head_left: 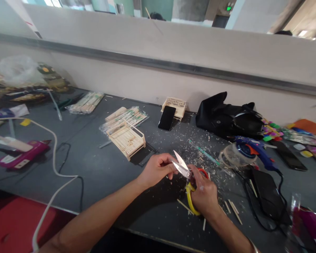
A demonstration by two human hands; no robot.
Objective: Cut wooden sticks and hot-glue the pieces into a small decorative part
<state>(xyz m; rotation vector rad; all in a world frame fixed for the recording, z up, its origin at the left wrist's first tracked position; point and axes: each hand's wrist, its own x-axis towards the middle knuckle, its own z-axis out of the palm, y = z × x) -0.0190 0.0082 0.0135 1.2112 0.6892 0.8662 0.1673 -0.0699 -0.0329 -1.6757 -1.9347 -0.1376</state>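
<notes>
My right hand (204, 195) grips a pair of scissors (181, 168) with yellow and red handles, its blades parted and pointing up and left. Close by the blades, my left hand (158, 170) is closed in a pinch; whatever its fingers hold is too small to make out. Beyond my left hand stands a small bed-like frame (126, 140) of thin wooden sticks, with little bits lying on it. Cut wooden sticks (235, 211) and pale scraps lie around and below my right hand.
A phone (167, 118) leans on a little stick-built bench (179, 104) by the wall. Packs of sticks (88, 102) lie at the left. To the right are a black bag (226, 116), a blue glue gun (260, 151) and its cord. A white cable (54, 151) crosses the left side.
</notes>
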